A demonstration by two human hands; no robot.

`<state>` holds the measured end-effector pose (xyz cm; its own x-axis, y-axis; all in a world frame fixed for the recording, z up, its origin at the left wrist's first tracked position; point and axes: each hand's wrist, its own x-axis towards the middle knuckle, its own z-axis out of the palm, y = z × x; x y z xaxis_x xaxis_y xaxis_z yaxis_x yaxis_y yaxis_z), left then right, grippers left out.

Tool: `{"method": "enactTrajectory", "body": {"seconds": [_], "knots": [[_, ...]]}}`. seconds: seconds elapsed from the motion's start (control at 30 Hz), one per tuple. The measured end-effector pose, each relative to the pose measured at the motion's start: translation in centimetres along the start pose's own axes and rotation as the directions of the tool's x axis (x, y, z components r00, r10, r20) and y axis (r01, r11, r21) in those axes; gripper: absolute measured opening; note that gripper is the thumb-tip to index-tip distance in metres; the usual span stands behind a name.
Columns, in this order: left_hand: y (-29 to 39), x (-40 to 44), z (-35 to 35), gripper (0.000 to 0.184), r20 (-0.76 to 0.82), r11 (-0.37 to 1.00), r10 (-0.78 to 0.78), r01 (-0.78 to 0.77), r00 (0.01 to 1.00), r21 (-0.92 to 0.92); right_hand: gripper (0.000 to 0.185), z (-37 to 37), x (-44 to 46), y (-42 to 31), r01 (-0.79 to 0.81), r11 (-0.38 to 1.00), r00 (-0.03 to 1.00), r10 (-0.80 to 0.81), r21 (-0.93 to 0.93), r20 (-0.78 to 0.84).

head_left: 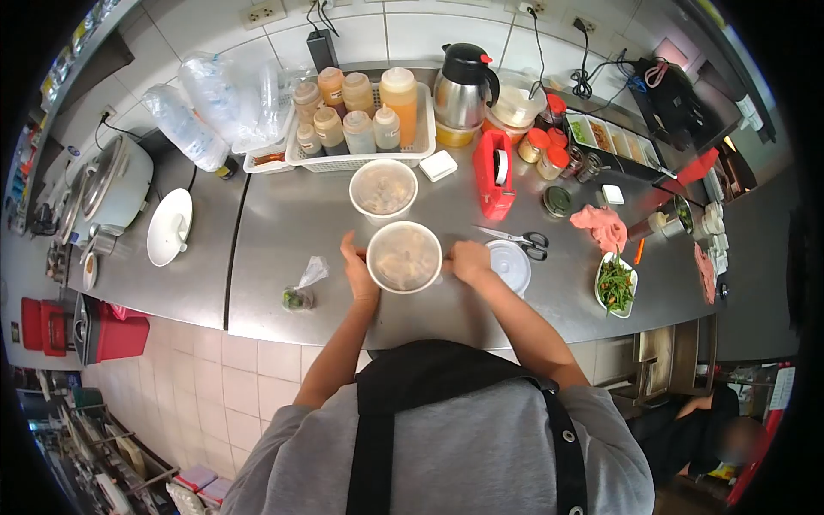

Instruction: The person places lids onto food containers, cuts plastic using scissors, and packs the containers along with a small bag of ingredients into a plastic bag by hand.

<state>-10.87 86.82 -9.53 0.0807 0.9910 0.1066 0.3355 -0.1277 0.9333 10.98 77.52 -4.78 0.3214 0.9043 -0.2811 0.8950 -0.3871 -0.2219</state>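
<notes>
A round white takeaway bowl with a translucent lid stands on the steel counter in front of me, with pale brownish food showing through the lid. My left hand holds its left side, the thumb side partly hidden behind the bowl. On the opposite side, my right hand is curled with its fingertips at the rim. Just behind it sits a second lidded takeaway bowl. Beside my right hand lie a spare round plastic lid and black-handled scissors. A small knotted plastic bag with green contents rests left of my left hand.
A white basket of sauce bottles stands at the back, near a steel thermos jug and a red tape dispenser. To the right are a pink cloth and a dish of greens. A white plate lies left. Another person is at lower right.
</notes>
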Motion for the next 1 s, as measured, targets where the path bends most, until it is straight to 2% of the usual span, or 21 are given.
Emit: {"method": "enactTrajectory", "body": {"seconds": [0.07,0.1,0.2,0.3,0.4,0.5,0.6,0.63,0.67,0.7,0.8,0.83,0.93,1.0], "knots": [[0.2,0.1,0.6,0.064,-0.018,0.992,-0.064,0.061,0.998,-0.112,0.034,1.0,0.1,-0.2,-0.018,0.999,1.000,0.018,0.031,0.005],[0.5,0.1,0.4,0.064,-0.008,0.992,-0.029,0.027,1.000,-0.120,0.030,0.9,-0.3,-0.2,-0.010,0.999,1.000,0.010,0.041,0.001],[1.1,-0.3,-0.3,0.070,0.128,0.997,-0.016,0.007,0.992,0.075,0.031,1.8,-1.1,0.4,0.032,0.999,0.999,-0.032,0.043,0.000],[-0.3,-0.2,-0.3,0.078,0.041,0.899,0.244,-0.242,0.969,0.365,0.030,1.5,-1.7,0.5,0.002,0.999,0.997,-0.004,0.036,0.076],[-1.0,-0.1,0.0,0.081,-0.038,0.784,0.288,-0.212,0.957,0.584,0.031,1.9,-1.7,0.6,-0.021,1.000,0.998,0.020,0.019,0.064],[-0.8,0.5,-0.7,0.068,-0.017,0.905,0.111,-0.094,0.994,0.414,0.031,1.6,-1.8,0.6,-0.028,0.999,0.996,0.026,0.031,0.084],[-0.1,0.0,-2.8,0.050,-0.132,0.978,0.093,-0.065,0.987,0.200,0.031,1.3,-1.9,0.5,-0.041,0.999,0.995,0.038,0.031,0.089],[0.8,-0.1,-3.2,0.047,0.069,0.991,-0.050,0.041,0.996,0.125,0.029,1.3,-1.8,0.5,-0.039,0.999,0.996,0.037,0.016,0.082],[1.6,-0.3,-3.7,0.046,0.274,0.984,-0.178,0.164,0.945,0.076,0.028,1.3,-1.8,0.5,-0.035,0.999,0.996,0.034,0.004,0.079],[2.6,-0.7,-4.4,0.047,0.470,0.954,-0.283,0.293,0.836,0.054,0.026,1.5,-1.9,0.4,-0.030,1.000,0.996,0.031,-0.007,0.079],[8.0,-3.9,-3.5,0.049,0.408,0.990,-0.129,0.138,0.904,0.007,0.033,1.8,-1.9,0.7,-0.069,0.998,0.995,0.068,0.003,0.068],[7.4,-3.8,-3.4,0.048,0.460,0.986,-0.089,0.143,0.883,-0.082,0.030,1.8,-1.8,0.7,-0.083,0.997,0.994,0.083,-0.005,0.067],[7.6,-4.2,-3.6,0.046,0.490,0.977,-0.040,0.137,0.871,-0.163,0.022,1.8,-1.8,0.6,-0.118,0.992,0.990,0.120,-0.035,0.069],[7.2,-4.1,-3.5,0.050,0.585,0.971,-0.014,0.151,0.811,-0.187,0.022,1.7,-1.8,0.8,-0.129,0.991,0.986,0.131,-0.022,0.106]]}}
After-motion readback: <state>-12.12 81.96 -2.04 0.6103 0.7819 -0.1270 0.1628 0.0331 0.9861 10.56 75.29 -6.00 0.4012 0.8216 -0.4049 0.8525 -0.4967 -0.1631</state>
